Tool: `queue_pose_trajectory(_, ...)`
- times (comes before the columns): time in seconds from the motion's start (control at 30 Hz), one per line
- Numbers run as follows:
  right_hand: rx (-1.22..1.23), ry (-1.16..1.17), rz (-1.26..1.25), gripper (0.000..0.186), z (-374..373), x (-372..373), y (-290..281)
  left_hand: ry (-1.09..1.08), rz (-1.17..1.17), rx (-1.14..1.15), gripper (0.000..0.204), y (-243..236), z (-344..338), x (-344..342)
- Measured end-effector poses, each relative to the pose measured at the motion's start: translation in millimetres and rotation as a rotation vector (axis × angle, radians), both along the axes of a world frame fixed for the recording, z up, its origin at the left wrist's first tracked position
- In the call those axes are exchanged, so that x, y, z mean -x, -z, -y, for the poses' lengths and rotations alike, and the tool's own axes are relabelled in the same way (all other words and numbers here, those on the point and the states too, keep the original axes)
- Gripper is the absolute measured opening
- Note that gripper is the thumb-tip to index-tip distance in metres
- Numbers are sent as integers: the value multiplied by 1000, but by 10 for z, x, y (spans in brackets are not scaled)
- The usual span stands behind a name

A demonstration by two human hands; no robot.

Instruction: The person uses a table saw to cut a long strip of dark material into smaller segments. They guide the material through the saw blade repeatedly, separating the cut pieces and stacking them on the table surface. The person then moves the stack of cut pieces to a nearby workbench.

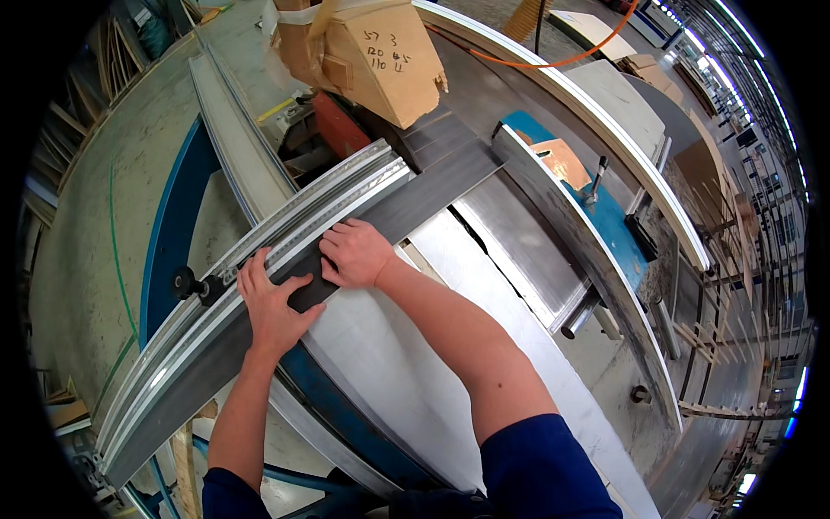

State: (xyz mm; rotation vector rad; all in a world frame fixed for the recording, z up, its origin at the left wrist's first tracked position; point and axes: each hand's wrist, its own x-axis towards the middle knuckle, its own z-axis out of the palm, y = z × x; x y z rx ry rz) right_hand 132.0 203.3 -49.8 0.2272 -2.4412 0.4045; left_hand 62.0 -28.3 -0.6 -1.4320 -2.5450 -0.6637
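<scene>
A long dark grey board lies along a silver aluminium fence, running from the lower left to the upper middle. My left hand rests over the fence and the board's near side, its fingers stretched onto the fence and its thumb apart on the board. Close beside it, my right hand is closed, with bent fingers pressed on the board. My palms hide part of the board's near edge. A black knob sits on the fence's far side, left of my left hand.
A cardboard box piece stands beyond the fence. To the right are a curved-looking metal rail, a blue machine part with a lever, and an orange hose. A blue frame beam stands left. Wood pieces lean at the far left.
</scene>
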Motion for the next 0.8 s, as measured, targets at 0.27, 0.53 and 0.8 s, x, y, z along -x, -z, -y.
queue_pose_trajectory(0.27,7,12,17,20,-95,385,-14,0,-7,-2,49,-18,-104,379)
queue_pose_trajectory(0.53,36,4,7,20,-161,769,-66,-39,10,-13,46,-184,-225,685)
queue_pose_trajectory(0.8,35,16,28,19,-157,897,-88,-98,27,-26,40,-239,-268,808)
